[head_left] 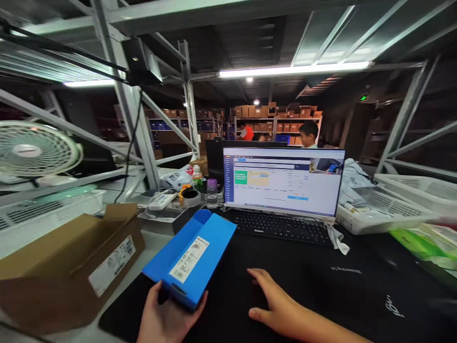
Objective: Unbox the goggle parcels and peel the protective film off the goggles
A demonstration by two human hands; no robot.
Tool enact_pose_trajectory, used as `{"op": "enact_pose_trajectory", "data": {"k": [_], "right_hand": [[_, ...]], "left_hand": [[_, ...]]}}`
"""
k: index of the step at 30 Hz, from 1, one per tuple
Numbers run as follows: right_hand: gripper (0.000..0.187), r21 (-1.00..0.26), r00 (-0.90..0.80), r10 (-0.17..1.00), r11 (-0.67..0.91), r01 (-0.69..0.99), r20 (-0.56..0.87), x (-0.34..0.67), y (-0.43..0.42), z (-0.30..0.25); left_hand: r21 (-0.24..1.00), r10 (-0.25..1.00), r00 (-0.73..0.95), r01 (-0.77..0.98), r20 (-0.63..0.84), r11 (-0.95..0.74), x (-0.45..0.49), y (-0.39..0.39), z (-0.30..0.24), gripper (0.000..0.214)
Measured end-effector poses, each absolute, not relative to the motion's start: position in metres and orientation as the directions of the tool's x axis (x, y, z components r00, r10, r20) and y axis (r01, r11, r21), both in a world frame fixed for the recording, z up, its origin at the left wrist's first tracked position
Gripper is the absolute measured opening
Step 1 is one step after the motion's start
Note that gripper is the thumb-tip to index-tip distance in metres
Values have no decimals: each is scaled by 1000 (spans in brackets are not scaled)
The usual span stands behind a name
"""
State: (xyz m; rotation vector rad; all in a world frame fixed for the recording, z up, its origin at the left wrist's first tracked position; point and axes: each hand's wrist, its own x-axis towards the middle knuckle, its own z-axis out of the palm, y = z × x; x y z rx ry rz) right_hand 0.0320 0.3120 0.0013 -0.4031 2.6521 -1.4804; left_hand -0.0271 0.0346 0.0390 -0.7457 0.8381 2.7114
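Observation:
My left hand [164,318] grips the near end of a blue box [191,257] with a white label, holding it tilted above the black desk mat [321,295]. My right hand [273,299] lies flat on the mat with fingers stretched out, holding nothing. A black keyboard [282,227] and a lit monitor [283,181] stand just beyond both hands.
An open brown cardboard box [67,267] sits at the left. A white fan [34,150], white crates [385,209], bottles and tape rolls [200,190] crowd the desk. Metal shelf frames surround it. People stand far back among stacked cartons.

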Motion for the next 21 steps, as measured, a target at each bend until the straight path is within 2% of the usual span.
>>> {"op": "enact_pose_trajectory", "data": {"k": [4,10,12,17,19,21], "right_hand": [[88,-821,-943,-328,524,-228,53,24,294,3],[89,-784,-904,-423,538,-310,67,10,268,14],[89,-761,-896,-441,565,-320,49,12,268,18],[82,-698,-911,-413,655,-291,-8,25,288,33],[79,-662,-911,-412,691,-291,-29,28,298,43],[74,-626,-906,-422,715,-313,-29,31,306,55]], "left_hand": [[482,-23,-877,-242,-480,-842,-38,34,41,47],[546,-66,-879,-233,-473,-804,-57,34,37,56],[578,-37,-868,-297,-495,-760,-62,29,37,61],[638,127,-832,-504,-541,-582,-54,4,38,80],[694,102,-849,-488,-519,-529,-42,-4,31,83],[753,7,-870,-430,-492,-497,-28,-7,15,79]]}}
